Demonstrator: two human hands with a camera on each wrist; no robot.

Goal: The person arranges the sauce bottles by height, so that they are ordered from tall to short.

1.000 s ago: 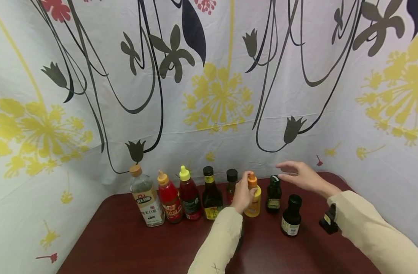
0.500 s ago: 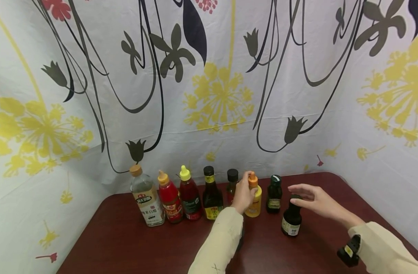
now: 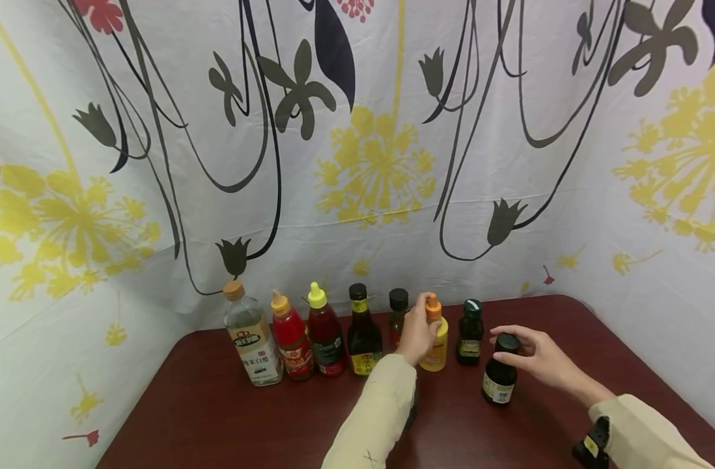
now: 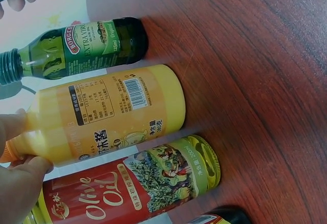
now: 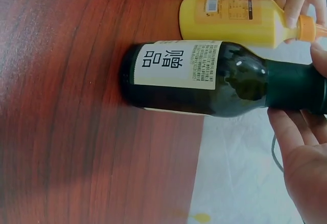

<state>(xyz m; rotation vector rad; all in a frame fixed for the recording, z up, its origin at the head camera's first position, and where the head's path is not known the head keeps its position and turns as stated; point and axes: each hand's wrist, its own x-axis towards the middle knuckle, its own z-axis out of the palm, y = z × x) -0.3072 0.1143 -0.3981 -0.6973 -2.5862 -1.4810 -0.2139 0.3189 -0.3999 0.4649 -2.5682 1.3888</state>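
My left hand (image 3: 419, 333) grips the neck of a yellow squeeze bottle (image 3: 439, 342) with an orange cap; it stands upright on the table. In the left wrist view thumb and fingers lie on both sides of that bottle's (image 4: 112, 114) shoulder. My right hand (image 3: 542, 359) holds the top of a dark green glass bottle (image 3: 499, 383) by its cap and neck. The right wrist view shows this bottle's (image 5: 176, 78) white label, with fingers around the green neck. Between the two held bottles stands a small green olive oil bottle (image 3: 469, 335).
Left of my left hand, a red-labelled olive oil bottle (image 4: 133, 183), a dark sauce bottle (image 3: 363, 332), two red squeeze bottles and a clear bottle (image 3: 253, 342) stand in a row. A patterned cloth (image 3: 357, 260) hangs behind the dark red table (image 3: 246, 430).
My right hand has come down from above the small olive oil bottle onto the dark green bottle, and its fingers have closed around the top. The left hand has stayed on the yellow bottle.
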